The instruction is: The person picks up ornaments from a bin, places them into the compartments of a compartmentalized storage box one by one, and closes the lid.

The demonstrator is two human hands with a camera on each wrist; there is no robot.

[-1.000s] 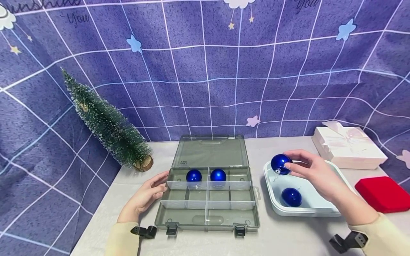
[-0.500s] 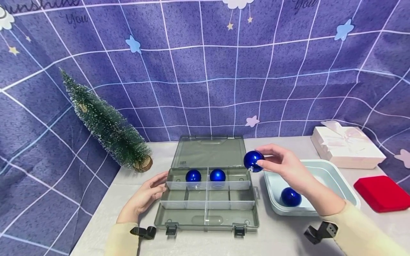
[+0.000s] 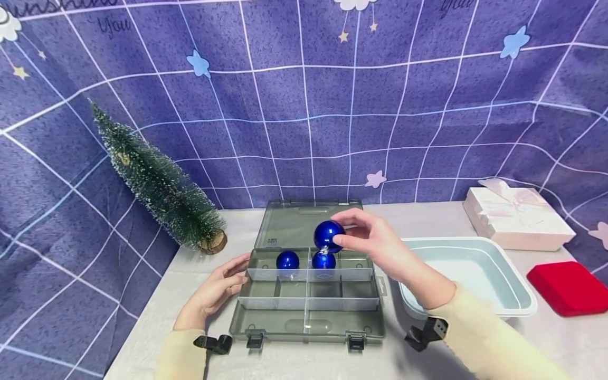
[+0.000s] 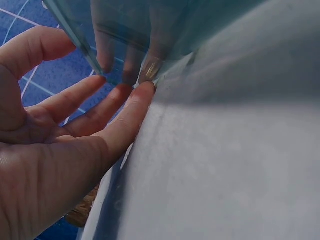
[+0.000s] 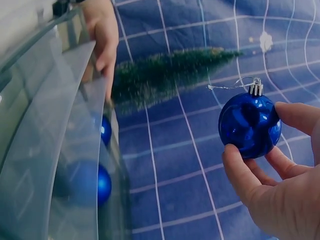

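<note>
My right hand (image 3: pixel 375 243) pinches a shiny blue Christmas bauble (image 3: pixel 328 235) between thumb and fingertips, above the back row of a grey clear plastic divided box (image 3: pixel 266 319). Its silver cap and a loop of thread show in the right wrist view, on the bauble (image 5: pixel 250 125). Two more blue baubles sit in the back compartments, a left one (image 3: pixel 287 260) and a right one (image 3: pixel 324 262), the latter partly overlapped by the held bauble. My left hand (image 3: pixel 216 290) rests its fingertips against the box's left side, as the left wrist view also shows.
The box lid (image 3: pixel 285 224) lies folded open behind it. To the right stands a pale blue bin (image 3: pixel 475 264), partly hidden by my right arm. Beyond are a white gift box (image 3: pixel 527 221) and a red case (image 3: pixel 567 287). A small frosted tree (image 3: pixel 161 184) leans at back left.
My right hand has carried the bauble left, from over the pale blue bin to over the divided box. The bauble seen in the bin earlier is now hidden behind my arm. My left hand stayed put.
</note>
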